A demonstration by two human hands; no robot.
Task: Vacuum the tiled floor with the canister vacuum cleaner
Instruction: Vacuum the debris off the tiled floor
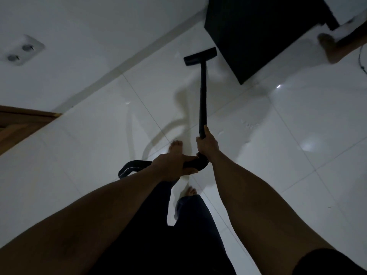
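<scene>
Clasping wand (203,92) with right hand (207,145) and hose bend (198,164) with left hand (170,166), fingers (189,171) curled tight; nozzle (199,56) beside cabinet (258,32) edge.

Lost behind the left forearm (119,187), the hose (131,165), far end out of sight. Covered at its lower end by the right hand (206,144), the tube (203,92); partly under the left hand (170,167), the handle (201,165). Cut by the top edge, the cabinet (258,36). Top right, a blurred foot (330,49), its leg (349,34) cut by the right edge. At left, the door frame (17,126), cut by the edge. Upper left, a blurred socket (21,49), details unreadable.
</scene>
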